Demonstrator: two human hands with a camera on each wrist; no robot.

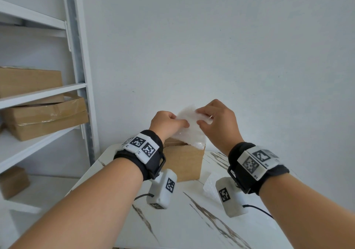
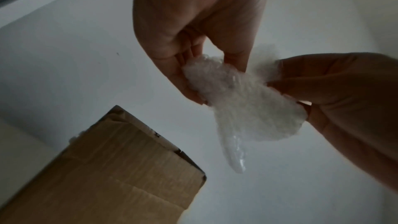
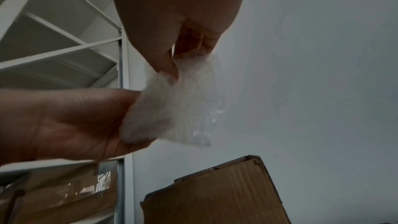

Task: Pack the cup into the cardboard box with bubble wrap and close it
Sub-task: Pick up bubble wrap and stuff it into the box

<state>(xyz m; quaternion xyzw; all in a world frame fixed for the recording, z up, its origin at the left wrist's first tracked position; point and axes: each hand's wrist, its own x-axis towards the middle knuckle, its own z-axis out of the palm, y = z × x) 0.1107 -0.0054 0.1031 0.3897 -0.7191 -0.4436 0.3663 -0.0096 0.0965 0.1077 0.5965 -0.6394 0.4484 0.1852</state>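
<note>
On the white marble-veined tabletop (image 1: 192, 220) stands a brown cardboard box (image 1: 184, 160). Above it, left hand (image 1: 165, 123) and right hand (image 1: 217, 122) each pinch a limp, featherlight white bubble-wrap sheet (image 1: 190, 126) by its top corners, the best hold.

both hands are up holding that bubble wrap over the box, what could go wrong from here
1. Both the left hand and the right hand only pinch the bubble wrap near its top edge, so it might slip free as it goes in.
2. The cardboard box stands unheld on the table; pushing the wrap down could shove or tip it.
3. The cup is not visible, so the padding may not end up around it.
</note>
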